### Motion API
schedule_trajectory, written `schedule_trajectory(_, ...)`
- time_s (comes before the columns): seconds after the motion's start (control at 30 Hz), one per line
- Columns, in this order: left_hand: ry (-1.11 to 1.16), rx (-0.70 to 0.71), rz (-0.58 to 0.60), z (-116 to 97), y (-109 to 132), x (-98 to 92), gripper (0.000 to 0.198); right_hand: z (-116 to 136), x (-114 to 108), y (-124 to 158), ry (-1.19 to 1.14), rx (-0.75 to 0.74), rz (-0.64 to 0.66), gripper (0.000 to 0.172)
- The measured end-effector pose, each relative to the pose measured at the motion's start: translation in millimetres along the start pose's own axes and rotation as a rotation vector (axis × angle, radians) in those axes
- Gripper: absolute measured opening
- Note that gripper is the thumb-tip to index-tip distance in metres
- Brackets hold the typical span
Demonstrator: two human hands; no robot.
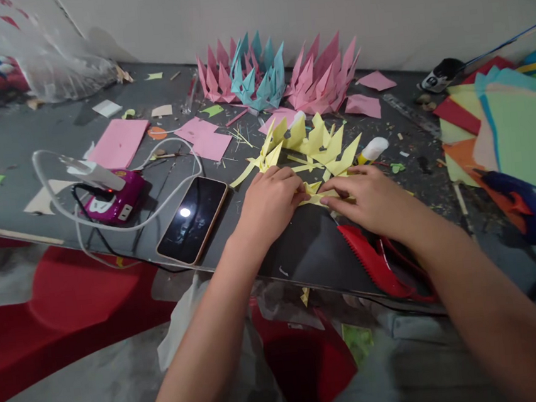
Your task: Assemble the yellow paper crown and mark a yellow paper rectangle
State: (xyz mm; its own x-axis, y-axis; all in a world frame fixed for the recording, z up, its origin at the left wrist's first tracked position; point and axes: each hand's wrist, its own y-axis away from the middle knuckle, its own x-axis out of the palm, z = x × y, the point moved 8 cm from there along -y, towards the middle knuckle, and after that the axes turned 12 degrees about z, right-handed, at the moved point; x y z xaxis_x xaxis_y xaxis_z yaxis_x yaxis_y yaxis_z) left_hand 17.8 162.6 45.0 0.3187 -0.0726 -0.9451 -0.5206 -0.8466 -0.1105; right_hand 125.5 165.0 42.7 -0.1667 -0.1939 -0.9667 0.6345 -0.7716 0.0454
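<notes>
This looks like a craft corner in a home. The dark worktop (29, 132) is full of folded paper spikes (279, 73), paper sheets (516, 120), scraps, scissors (383, 266) and a glue gun (524, 205).

Your dark table (19, 133) carries a phone (193, 219) near its front edge, pink sheets (119, 142) behind it, yellow paper points (312, 143) mid-table, folded paper crowns (275, 74) along the back edge, and coloured sheets (522, 132) at the right edge.

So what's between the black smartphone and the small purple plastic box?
A loop of white cable on the dark tabletop, seen in the head view.
</notes>
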Motion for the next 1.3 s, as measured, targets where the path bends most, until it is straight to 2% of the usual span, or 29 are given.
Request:
schedule_trajectory(0.43, -0.023, 0.013, -0.025, -3.8, 0.8, -1.4, 0.014, -0.9, 1.1, 0.2, 0.02, 0.005, -0.007, 0.018)
schedule_trajectory(0.8, 0.023, 0.088, -0.052, -9.0, 2.2, -6.5, 0.011, -2.6, -0.1, -0.4, 0.052, 0.038, -0.053, 0.018)
schedule_trajectory(1.07, 0.035, 0.077, -0.034, -8.7, 3.2, -3.7, 0.008, 2.0, 4.1, -1.2, 0.034, 0.008, 0.01, 0.015)
schedule_trajectory(1.3, 0.063, 0.064, 0.051, -4.6, 3.1, 6.3, 0.015, 4.6, 13.8, -2.3, -0.012, -0.001, 0.053, 0.017)
